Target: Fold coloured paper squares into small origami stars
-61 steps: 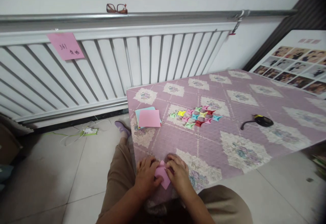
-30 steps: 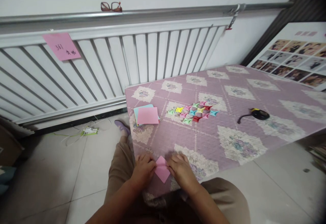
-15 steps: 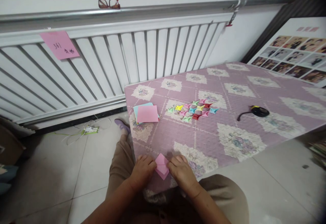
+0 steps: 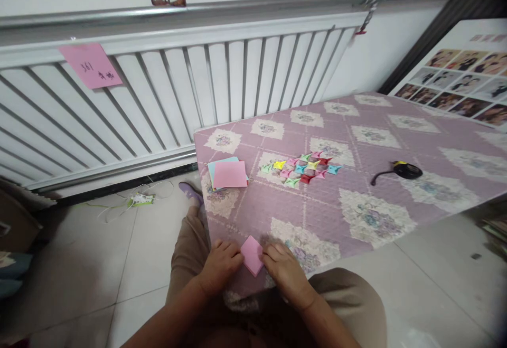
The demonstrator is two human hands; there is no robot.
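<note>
Head view: nearest, the person's right knee [image 4: 348,295] juts out to the right of the pink square [image 4: 252,255], and the left leg [image 4: 186,253] shows to its left. The square lies corner-on on the table [image 4: 269,216], by the near edge and not far from the left one. The left hand [image 4: 222,263], fingers curled, has its fingertips at the square's left corner; the right hand [image 4: 283,266], curled likewise, meets the right corner. Whether they pinch it or only press it, I cannot tell. The step in hand looks like folding, with the corners being lined up or flattened; any creases are too faint to read. As I judge it, a next fold calls for matched corners, one hand anchoring and the other pressing firmly along the crease. Room is tightest on the square's near and left sides, where the table ends; rightward and beyond, the table runs on and gives the hands more reach. Beyond the square, slightly left, sits the stack [image 4: 229,174], pink on top; beyond and right are the folded shapes [image 4: 301,169] in several colours, and farther right what looks like a tape measure [image 4: 407,171]. Behind everything, across from the square, stands the radiator [image 4: 237,78], glasses [image 4: 179,2] on the pipe [image 4: 253,7] above it.
</note>
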